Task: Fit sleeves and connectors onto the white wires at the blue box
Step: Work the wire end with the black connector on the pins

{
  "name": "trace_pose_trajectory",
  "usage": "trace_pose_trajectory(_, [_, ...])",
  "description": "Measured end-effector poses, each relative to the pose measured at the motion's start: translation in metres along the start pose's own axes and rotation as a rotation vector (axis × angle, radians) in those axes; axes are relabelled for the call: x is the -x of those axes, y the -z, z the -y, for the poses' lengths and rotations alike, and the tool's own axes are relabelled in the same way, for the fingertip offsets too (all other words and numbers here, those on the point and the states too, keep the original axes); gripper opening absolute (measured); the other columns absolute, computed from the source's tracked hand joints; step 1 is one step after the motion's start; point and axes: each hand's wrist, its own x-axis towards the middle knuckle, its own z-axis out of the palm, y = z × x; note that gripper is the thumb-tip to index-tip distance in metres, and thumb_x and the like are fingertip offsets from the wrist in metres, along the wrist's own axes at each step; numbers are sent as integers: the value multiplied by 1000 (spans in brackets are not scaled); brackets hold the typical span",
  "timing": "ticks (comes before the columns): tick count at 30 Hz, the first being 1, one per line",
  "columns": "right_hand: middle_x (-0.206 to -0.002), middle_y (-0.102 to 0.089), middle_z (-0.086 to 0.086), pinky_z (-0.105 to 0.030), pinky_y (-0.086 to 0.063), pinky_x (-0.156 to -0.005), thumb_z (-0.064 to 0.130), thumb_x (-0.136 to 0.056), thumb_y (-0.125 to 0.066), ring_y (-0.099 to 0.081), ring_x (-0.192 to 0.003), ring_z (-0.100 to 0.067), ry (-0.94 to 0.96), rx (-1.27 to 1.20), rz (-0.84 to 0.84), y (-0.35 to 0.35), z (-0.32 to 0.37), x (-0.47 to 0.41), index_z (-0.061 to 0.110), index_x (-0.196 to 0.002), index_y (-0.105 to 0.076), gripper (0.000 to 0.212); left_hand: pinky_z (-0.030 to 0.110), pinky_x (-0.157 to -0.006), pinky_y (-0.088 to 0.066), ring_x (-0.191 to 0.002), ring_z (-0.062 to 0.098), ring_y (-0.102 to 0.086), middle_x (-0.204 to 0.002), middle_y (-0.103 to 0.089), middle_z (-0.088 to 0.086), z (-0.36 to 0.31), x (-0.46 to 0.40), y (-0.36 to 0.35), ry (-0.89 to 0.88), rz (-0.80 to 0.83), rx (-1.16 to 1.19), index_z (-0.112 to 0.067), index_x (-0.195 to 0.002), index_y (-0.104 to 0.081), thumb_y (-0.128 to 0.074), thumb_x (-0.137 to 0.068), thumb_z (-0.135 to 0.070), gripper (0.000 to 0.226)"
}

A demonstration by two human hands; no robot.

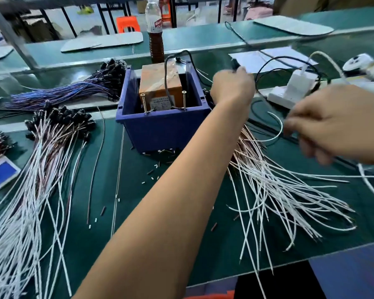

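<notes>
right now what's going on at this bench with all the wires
A person is working at a green bench beside a blue box that holds a brown block. The left hand reaches past the box's right side and seems to grip something dark. The right hand, blurred, pinches a curved white wire. A loose pile of white wires lies below it; small sleeve pieces are scattered by the box.

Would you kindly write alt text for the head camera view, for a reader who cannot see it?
A person's left hand reaches past a blue box on a green bench, gripping a black cable, while the blurred right hand pinches a white wire. Loose white wires fan out right of the box.
</notes>
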Motion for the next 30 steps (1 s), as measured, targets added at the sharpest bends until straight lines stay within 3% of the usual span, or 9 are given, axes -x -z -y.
trace_pose_trajectory(3, [-57, -72, -2, -38, -62, -61, 18, -107, -55, -72, -48, -14, -106, 68, 252, -37, -2, -18, 14, -80, -69, 30, 31, -72, -44, -96, 33, -67, -107, -72, 18, 29, -5, 1, -81, -73, -335, 0, -107, -71, -54, -105, -23, 29])
trace_pose_trajectory(6, [-53, -70, -5, -35, -63, -56, 25, -106, -59, -71, -48, -19, -134, 64, 237, -53, -7, -28, 11, -74, -68, 36, 30, -71, -38, -104, 35, -67, -107, -71, 19, 45, -4, 2, -115, -125, -406, 3, -107, -69, -51, -102, -11, 23])
trace_pose_trajectory(10, [-43, -62, -4, -32, -55, -40, 19, -108, -57, -65, -38, -24, -225, -63, 263, -72, -12, -31, 11, -68, -64, 41, 28, -69, -35, -103, 31, -67, -106, -71, 15, 45, -2, 2, -172, -197, -496, 0, -106, -69, -51, -99, -7, 21])
trace_pose_trajectory(12, [-47, -64, -8, -36, -57, -41, 25, -107, -58, -67, -41, -28, -224, -59, 270, -76, -10, -32, 12, -69, -65, 40, 28, -69, -35, -102, 31, -67, -105, -71, 14, 45, -3, 2, -164, -198, -516, -2, -106, -69, -51, -98, -7, 20])
trace_pose_trajectory(15, [-58, -63, -2, -27, -48, -50, 44, -101, -62, -63, -54, -21, -82, 192, 200, -78, -10, -34, 15, -67, -64, 45, 31, -66, -39, -88, 32, -65, -80, -61, 7, 50, -6, 1, -143, -204, -523, -7, -86, -60, -56, -99, -9, 14])
trace_pose_trajectory(19, [-63, -58, 3, -29, -37, -55, 52, -98, -62, -53, -61, -15, -15, 317, 146, -82, -16, -39, 18, -67, -62, 47, 32, -68, -41, -103, 32, -69, -111, -70, 12, 56, -7, -3, -154, -249, -507, -5, -114, -60, -61, -99, -11, 16])
trace_pose_trajectory(24, [-61, -61, -2, -31, -38, -53, 57, -98, -62, -59, -61, -21, -48, 263, 91, -86, -21, -42, 15, -64, -63, 55, 31, -69, -41, -107, 31, -69, -120, -68, 12, 55, -3, -6, -178, -276, -454, -6, -130, -47, -65, -100, -17, 37])
trace_pose_trajectory(28, [-62, -59, -6, -32, -34, -52, 47, -98, -64, -58, -61, -25, -57, 212, 19, -82, -18, -44, 14, -60, -59, 51, 31, -68, -40, -83, 28, -60, -97, -68, 6, 55, 4, -4, -169, -226, -456, -14, -100, -54, -60, -100, -30, 17])
trace_pose_trajectory(30, [-58, -52, -8, -32, -27, -49, 40, -95, -65, -52, -57, -26, -22, 163, -48, -82, -13, -47, 13, -55, -51, 51, 31, -61, -39, -75, 29, -61, -82, -66, 4, 55, 9, 1, -184, -181, -478, -14, -82, -59, -54, -100, -35, 28])
